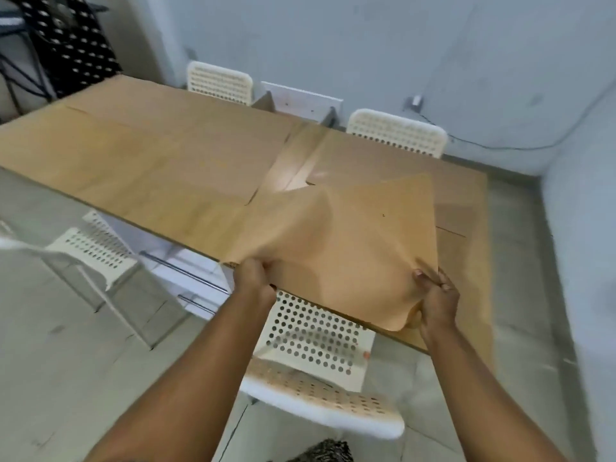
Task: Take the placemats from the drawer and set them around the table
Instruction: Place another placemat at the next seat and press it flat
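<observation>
A tan placemat (353, 241) lies crumpled at the near right edge of the wooden table (293, 165), its middle humped up. My left hand (251, 278) grips its near left corner at the table edge. My right hand (435, 296) pinches its near right corner, which curls down over the edge. Other tan placemats lie flat on the table: one at the near left (140, 175), one at the far left (186, 115), one at the far right (373, 161). No drawer is in view.
A white perforated chair (316, 355) stands tucked under the table right below my hands. Another chair (96, 251) stands at the near left, two more (218, 82) (396, 133) at the far side. Grey walls close the back and right. A spotted cloth (73, 38) hangs at top left.
</observation>
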